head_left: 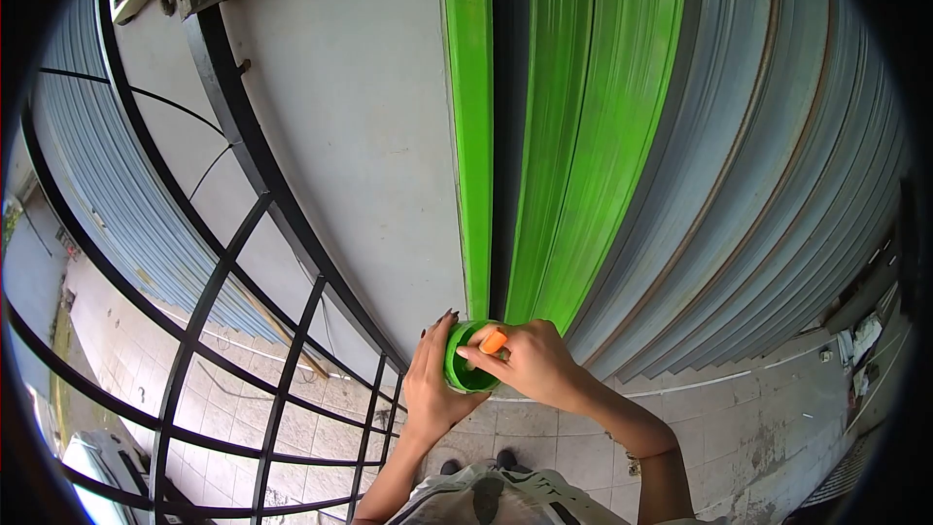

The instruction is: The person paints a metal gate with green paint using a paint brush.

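My left hand (428, 384) is wrapped round the side of a small round container of green paint (470, 375), held in front of my body. My right hand (536, 362) grips a tool with an orange handle (494, 341) over the container's opening. The tool's lower end is hidden by my fingers and the rim. Beyond the container rises a metal surface with glossy green panels (554, 175) and a narrow green strip (471, 136) beside a dark gap.
Unpainted grey ribbed metal (768, 185) stretches to the right. A pale wall (350, 87) stands left of the green strip. Black metal bars (282, 394) form a grid at the left. My feet are on the tiled floor (573, 433).
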{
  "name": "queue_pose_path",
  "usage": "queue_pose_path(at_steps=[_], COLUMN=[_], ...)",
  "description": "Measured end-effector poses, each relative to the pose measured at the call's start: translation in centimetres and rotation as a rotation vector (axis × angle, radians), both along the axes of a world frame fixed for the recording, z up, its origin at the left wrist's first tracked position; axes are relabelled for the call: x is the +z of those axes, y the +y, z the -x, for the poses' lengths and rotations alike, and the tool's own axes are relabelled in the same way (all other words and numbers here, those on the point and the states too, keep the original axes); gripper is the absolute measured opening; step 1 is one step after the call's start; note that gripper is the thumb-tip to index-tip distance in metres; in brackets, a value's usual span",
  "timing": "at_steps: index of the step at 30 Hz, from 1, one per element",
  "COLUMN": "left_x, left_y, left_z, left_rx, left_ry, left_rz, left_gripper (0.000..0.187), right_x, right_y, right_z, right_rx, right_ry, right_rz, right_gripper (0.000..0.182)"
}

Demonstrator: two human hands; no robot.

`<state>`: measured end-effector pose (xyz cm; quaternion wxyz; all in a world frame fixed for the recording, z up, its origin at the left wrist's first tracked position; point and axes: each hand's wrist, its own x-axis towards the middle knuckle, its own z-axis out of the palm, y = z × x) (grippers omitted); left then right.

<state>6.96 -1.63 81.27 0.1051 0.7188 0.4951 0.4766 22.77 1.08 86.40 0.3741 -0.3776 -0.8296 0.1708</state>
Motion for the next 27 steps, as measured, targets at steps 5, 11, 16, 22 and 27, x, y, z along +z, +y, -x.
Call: queue_pose_path(at_steps=[5, 11, 16, 22, 27], left_x=[0.3, 0.2, -0.3, -1.3, -2.0], left_y=[-0.2, -0.2, 0.2, 1.3, 2.7], left_z=[0.0, 0.0, 0.2, 0.1, -0.8], left_rx=[-0.003, 0.002, 0.000, -0.012, -0.090], left_ry=[0.006, -0.007, -0.055, -0.072, -0.170], left_rz=[0.009, 0.041, 0.111, 0.124, 0.212], left_gripper=[0.095, 0.096, 0.096, 0.096, 0.097], right_x=[-0.1, 1.6, 0.9, -3.3, -7.5], right_y=[-0.1, -0.9, -1.1, -1.0, -0.9], right_z=[-0.1, -0.7, -2.2, -4.3, -5.2], right_rx=[-0.003, -0.014, 0.033, 0.111, 0.168], right_ry=[-0.028, 0.111, 0.482, 0.902, 1.246], right_rz=[-0.003, -0.035, 0.330, 0.679, 0.725], right_gripper=[0.027, 0.021, 0.023, 0.023, 0.021])
